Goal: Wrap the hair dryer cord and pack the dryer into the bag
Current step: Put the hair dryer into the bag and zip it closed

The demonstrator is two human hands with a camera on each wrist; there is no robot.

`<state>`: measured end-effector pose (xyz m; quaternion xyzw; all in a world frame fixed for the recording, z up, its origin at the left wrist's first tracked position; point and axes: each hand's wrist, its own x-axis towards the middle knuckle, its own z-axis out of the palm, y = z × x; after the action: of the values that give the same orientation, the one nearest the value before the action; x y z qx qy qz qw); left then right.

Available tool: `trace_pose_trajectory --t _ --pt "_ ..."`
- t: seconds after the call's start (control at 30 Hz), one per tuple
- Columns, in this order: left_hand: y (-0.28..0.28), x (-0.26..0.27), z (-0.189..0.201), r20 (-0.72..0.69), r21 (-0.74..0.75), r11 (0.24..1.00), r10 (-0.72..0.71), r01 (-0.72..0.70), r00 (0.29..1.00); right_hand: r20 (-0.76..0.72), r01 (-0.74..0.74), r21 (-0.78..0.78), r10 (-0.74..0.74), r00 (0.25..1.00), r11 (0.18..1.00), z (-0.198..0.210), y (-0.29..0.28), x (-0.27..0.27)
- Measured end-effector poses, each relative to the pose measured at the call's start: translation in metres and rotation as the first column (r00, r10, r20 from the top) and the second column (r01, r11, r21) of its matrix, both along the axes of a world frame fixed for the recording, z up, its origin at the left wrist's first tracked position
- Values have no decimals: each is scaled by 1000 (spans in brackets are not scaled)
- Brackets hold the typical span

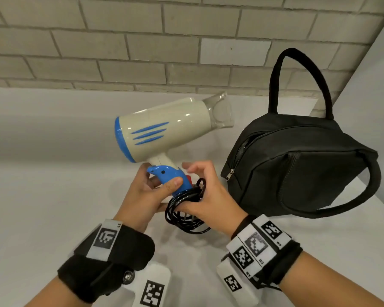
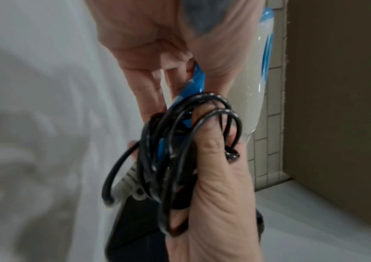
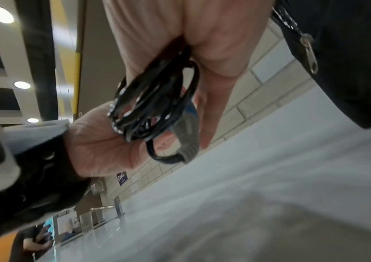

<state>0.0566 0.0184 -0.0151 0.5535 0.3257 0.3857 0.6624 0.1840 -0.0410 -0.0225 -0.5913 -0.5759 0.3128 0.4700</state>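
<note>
The hair dryer (image 1: 169, 129) has a cream body, a blue rear cap and a clear nozzle, and it is held above the white table. My left hand (image 1: 155, 191) grips its blue handle (image 1: 171, 176), thumb across the front. The black cord (image 1: 182, 209) is coiled in several loops at the handle's base. My right hand (image 1: 202, 196) holds that coil, with the thumb hooked through the loops (image 2: 211, 124). The plug's prongs (image 1: 189, 218) poke out under the coil. The black bag (image 1: 297, 169) lies to the right, its zipper partly open.
A white table (image 1: 53, 196) runs to a tiled wall (image 1: 120, 52) behind. The bag's two loop handles (image 1: 297, 63) stick up and out to the right. Its zipper pull (image 3: 310, 53) hangs close to my right hand.
</note>
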Motion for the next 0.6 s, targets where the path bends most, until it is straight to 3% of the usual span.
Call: trace_pose_trajectory --t 0.07,0.2,0.37,0.5,0.6 --pt "-4 1 13 33 61 998 -10 8 999 -49 -11 -20 10 999 1000 13 -1 0" --pt "-9 10 46 54 214 976 -60 47 997 -33 -3 81 6 999 997 53 -11 8" --pt "-14 37 98 56 392 896 -250 209 967 -26 94 191 -91 996 977 111 -33 35" --pt "-15 65 100 -90 516 823 -224 238 970 -4 182 228 -186 983 956 136 -51 68" --pt "-21 89 84 -350 651 664 -167 368 922 5 299 253 -310 951 920 147 -64 103"
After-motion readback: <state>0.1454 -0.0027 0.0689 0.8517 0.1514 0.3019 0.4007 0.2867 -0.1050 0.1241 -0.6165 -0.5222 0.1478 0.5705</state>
